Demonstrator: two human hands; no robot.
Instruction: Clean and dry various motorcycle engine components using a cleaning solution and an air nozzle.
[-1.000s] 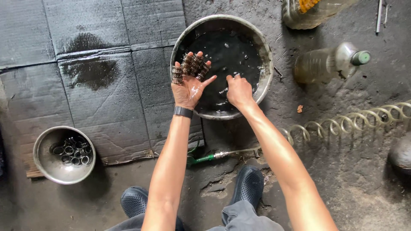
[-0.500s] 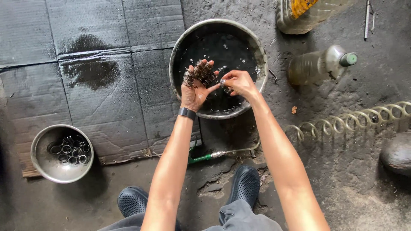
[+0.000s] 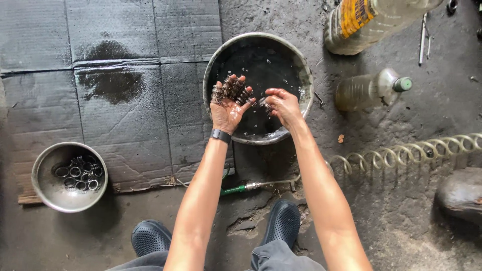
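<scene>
Head view: left hand (image 3: 228,103) lies palm up over the basin (image 3: 211,75), spread fingers threaded with small metal rings (image 3: 227,89); right hand (image 3: 282,104) pinches another ring just beside it.

Both bare forearms extend forward from the bottom edge, converging slightly. The left hand (image 3: 228,103) is palm up with fingers spread and a dark band at the wrist. The right hand (image 3: 282,104) is palm down, fingers curled inward toward the left, its grip indiscernible.
</scene>
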